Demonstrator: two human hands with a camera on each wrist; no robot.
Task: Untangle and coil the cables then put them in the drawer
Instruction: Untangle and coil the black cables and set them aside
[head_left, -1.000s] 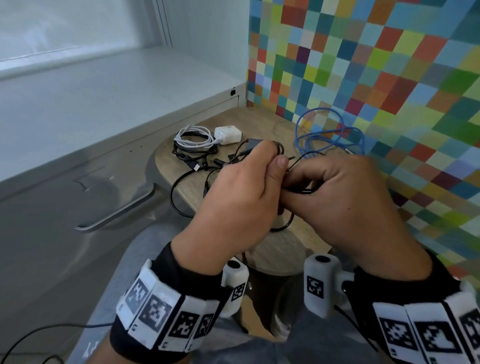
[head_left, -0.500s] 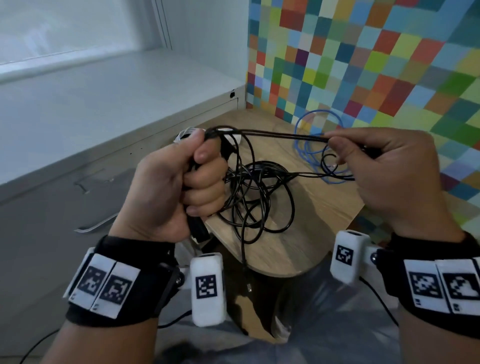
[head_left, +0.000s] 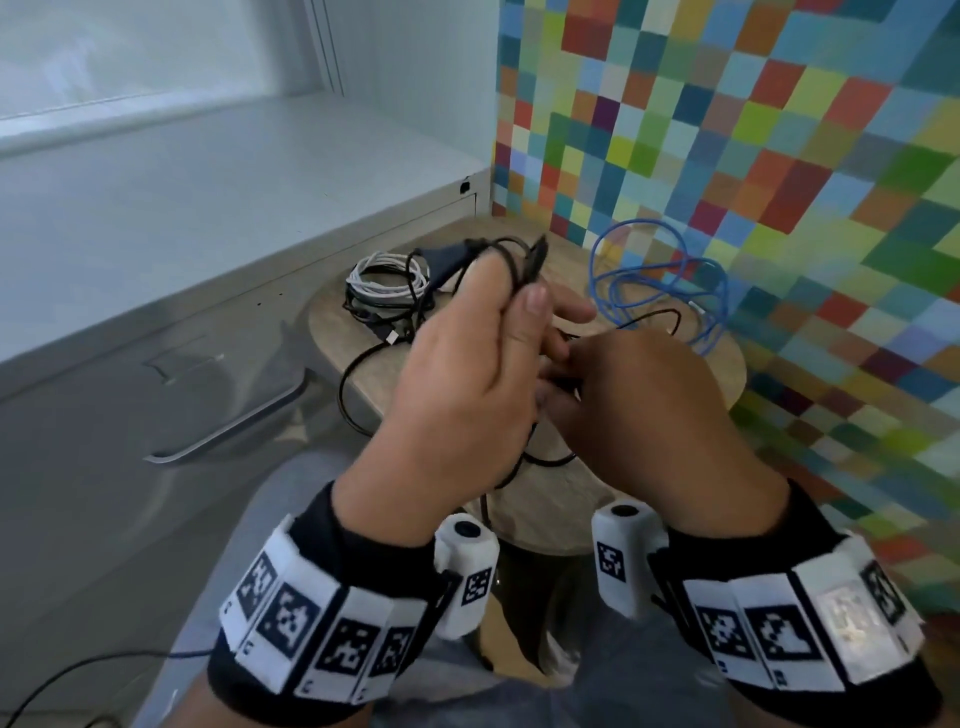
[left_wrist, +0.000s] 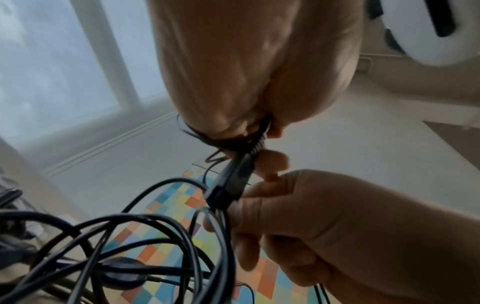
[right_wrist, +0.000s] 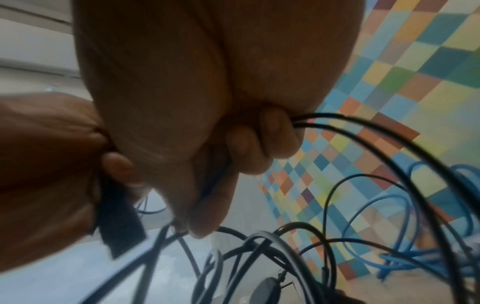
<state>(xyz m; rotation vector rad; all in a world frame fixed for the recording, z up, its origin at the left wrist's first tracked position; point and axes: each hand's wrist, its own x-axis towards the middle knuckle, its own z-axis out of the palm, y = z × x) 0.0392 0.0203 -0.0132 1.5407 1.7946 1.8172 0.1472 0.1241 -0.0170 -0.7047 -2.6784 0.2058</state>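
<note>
A tangled black cable (head_left: 511, 257) hangs between both hands above the small round wooden table (head_left: 691, 364). My left hand (head_left: 467, 374) grips a bundle of its loops, with a black plug (left_wrist: 231, 185) sticking out past the fingers. My right hand (head_left: 639, 410) is close beside the left and pinches strands of the same black cable (right_wrist: 363, 131). Loose black loops (left_wrist: 130, 236) dangle below the hands. A coiled white cable (head_left: 387, 273) lies at the table's back left. A blue cable (head_left: 660, 280) lies loose at the back right. The grey drawer front with its handle (head_left: 228, 426) is shut at the left.
A white counter (head_left: 208, 197) runs along the left above the drawer. A wall of coloured squares (head_left: 753, 156) stands right behind the table. A thin black wire (head_left: 78, 675) trails on the floor at the lower left. My knees in grey fabric are under the hands.
My hands were apart with a cable strand stretched between them; now they have come together over the table, and the black loops are gathered at the left hand.
</note>
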